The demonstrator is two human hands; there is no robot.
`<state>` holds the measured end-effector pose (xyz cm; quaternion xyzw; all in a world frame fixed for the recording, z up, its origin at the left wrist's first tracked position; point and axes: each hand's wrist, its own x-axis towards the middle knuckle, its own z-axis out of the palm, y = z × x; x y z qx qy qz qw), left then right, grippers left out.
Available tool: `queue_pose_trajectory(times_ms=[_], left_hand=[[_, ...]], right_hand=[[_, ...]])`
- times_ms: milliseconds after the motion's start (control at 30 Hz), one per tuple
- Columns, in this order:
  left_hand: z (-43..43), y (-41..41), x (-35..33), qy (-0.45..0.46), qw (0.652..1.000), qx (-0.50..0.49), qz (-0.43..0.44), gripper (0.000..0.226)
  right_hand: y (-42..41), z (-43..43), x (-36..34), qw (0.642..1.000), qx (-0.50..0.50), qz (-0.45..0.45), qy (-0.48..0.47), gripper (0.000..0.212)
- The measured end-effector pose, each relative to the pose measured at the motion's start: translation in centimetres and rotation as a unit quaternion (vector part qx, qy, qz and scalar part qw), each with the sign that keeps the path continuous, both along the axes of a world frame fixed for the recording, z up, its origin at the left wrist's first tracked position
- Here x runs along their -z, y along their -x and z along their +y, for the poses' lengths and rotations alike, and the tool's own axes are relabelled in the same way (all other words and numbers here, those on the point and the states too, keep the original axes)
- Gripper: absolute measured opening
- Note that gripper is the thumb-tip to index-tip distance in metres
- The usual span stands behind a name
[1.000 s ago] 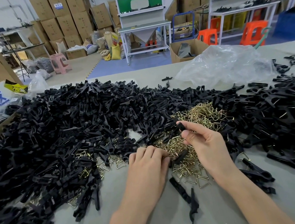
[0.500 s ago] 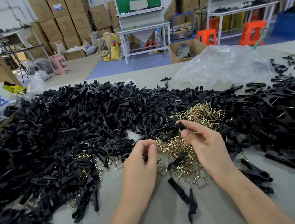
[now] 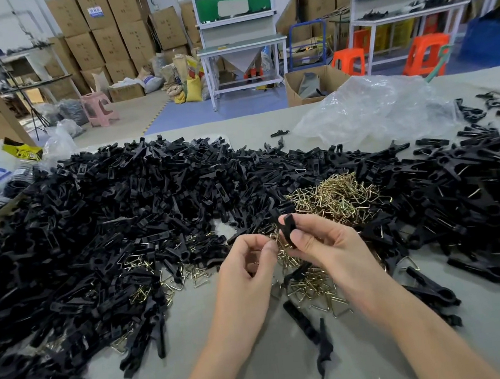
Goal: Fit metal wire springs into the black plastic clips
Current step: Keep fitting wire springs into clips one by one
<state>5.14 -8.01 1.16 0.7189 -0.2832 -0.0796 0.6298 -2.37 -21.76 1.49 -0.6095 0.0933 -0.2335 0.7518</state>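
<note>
lifting from heap of brass-coloured triangular wire springs [image 3: 338, 197]: left hand [image 3: 246, 271], fingertips pinched together, spring within unconfirmed. right hand [image 3: 328, 249] fingers clamp narrow black plastic clip [image 3: 288, 231]. fitting judged imminent.

Left hand [image 3: 248, 263] now lifted off the spring pile [image 3: 334, 197], fingertips pinched together, drawn close beside the black clip [image 3: 288, 231], clip tipped more upright in the right hand [image 3: 328, 250] grip

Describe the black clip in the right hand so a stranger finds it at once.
On the grey table, find the heap of gold wire springs among the black piles. Just in front of it, the right hand pinches one black clip. Alone among them, it stands upright, off the table.
</note>
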Motion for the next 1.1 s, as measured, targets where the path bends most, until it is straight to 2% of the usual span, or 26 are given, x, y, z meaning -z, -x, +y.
queue_pose_trajectory(times_ms=[100,267,400,600,667,767,867,967,1100], left_hand=[[-0.07,-0.04,0.02,-0.003,1.0,-0.012,-0.028,0.011],[0.11,-0.57,0.37,-0.062,0.993,-0.045,-0.087,0.009],[0.4,-0.84,0.69,-0.124,0.974,-0.063,-0.18,0.004],[0.66,-0.54,0.56,-0.177,0.945,-0.048,-0.27,0.024],[0.59,-0.55,0.65,-0.167,0.949,-0.05,-0.264,0.022],[0.51,-0.55,0.8,-0.105,0.976,-0.047,-0.182,0.013],[0.48,-0.58,0.93,-0.069,0.989,-0.038,-0.124,0.015],[0.52,-0.53,0.74,-0.056,0.99,-0.029,-0.124,0.022],[0.57,-0.46,0.73,-0.073,0.987,-0.028,-0.14,0.017]], right_hand=[[-0.02,-0.26,0.24,0.999,-0.015,-0.007,-0.035,0.028],[-0.04,-0.3,0.29,0.997,-0.024,-0.016,-0.067,0.029],[0.01,-0.11,0.12,0.997,-0.027,-0.013,-0.072,0.028],[0.02,0.1,-0.1,0.997,-0.029,-0.004,-0.069,0.027],[-0.01,0.09,-0.05,0.997,-0.027,-0.002,-0.07,0.027],[-0.03,0.09,-0.06,0.996,-0.037,0.004,-0.082,0.028],[0.02,0.27,-0.11,0.993,-0.065,0.013,-0.093,0.028],[0.06,0.35,-0.22,0.991,-0.068,0.006,-0.113,0.029],[-0.01,0.38,-0.24,0.991,-0.052,-0.004,-0.122,0.029]])
